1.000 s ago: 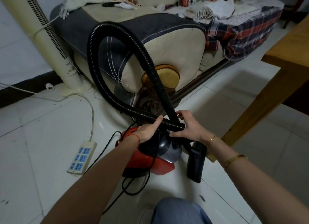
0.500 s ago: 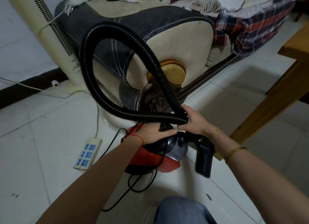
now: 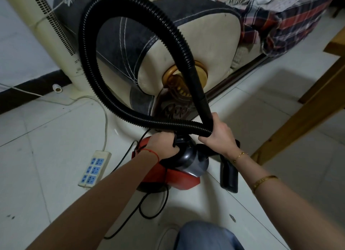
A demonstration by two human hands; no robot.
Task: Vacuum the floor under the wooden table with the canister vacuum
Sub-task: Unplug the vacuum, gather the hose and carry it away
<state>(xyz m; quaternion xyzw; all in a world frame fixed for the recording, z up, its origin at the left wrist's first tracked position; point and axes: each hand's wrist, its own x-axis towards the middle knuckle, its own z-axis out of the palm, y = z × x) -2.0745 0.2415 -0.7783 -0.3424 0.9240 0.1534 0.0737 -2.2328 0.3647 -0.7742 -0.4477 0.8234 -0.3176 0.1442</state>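
Note:
A red and dark grey canister vacuum (image 3: 179,177) stands on the white tiled floor in front of me. Its black ribbed hose (image 3: 89,66) loops up high and comes back down over the canister. My left hand (image 3: 164,145) grips the black handle on top of the canister. My right hand (image 3: 216,136) grips the hose where its two runs cross. The black nozzle (image 3: 229,175) hangs below my right wrist, just above the floor. The wooden table (image 3: 306,111) stands at the right, with one slanted leg in view.
A sofa (image 3: 186,44) with a plaid cover stands right behind the vacuum. A tall cream tower fan (image 3: 48,35) stands at the back left. A white power strip (image 3: 93,169) and its cable lie on the floor at the left. The vacuum's black cord (image 3: 149,205) loops near my knee (image 3: 207,236).
My left hand has moved from the hose down onto the canister's handle. My right hand has closed round the hose crossing, and the hose loop now stands higher.

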